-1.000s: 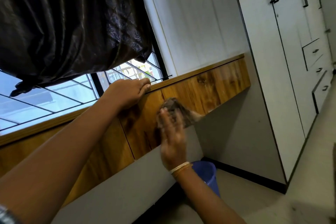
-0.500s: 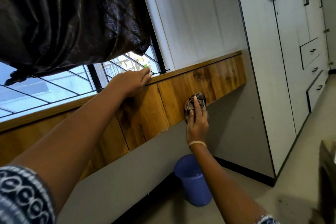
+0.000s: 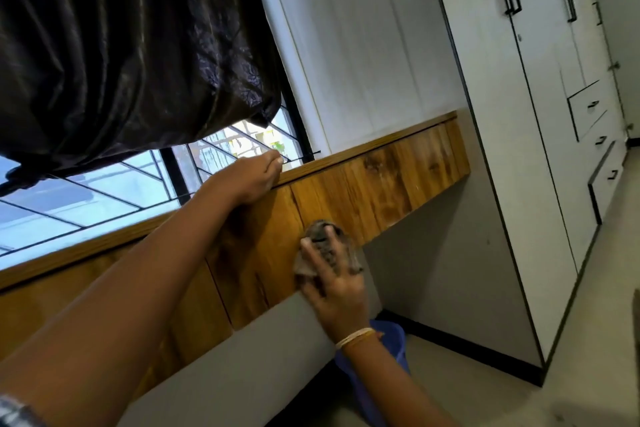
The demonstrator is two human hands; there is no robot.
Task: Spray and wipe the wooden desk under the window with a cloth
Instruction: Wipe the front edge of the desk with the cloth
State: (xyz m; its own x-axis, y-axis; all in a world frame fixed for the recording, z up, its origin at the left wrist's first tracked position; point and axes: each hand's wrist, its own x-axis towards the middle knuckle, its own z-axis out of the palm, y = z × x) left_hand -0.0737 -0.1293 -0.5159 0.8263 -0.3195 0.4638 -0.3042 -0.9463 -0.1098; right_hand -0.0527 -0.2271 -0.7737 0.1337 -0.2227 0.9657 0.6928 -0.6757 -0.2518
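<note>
The wooden desk (image 3: 398, 184) runs under the window, and its grained front panel faces me. My right hand (image 3: 336, 291) presses a crumpled grey-brown cloth (image 3: 320, 232) flat against that panel near its lower edge, fingers spread and straight. My left hand (image 3: 247, 178) rests over the desk's top edge, to the upper left of the cloth, with its fingers lying on the top. No spray bottle is in view.
A dark curtain (image 3: 121, 45) hangs over the barred window (image 3: 86, 191). A blue bucket (image 3: 391, 350) stands on the floor below my right wrist. A tall white wardrobe (image 3: 519, 149) with black handles adjoins the desk's right end.
My right hand swept the cloth right along the front panel, then back left and slightly down. My left hand stayed on the top edge.
</note>
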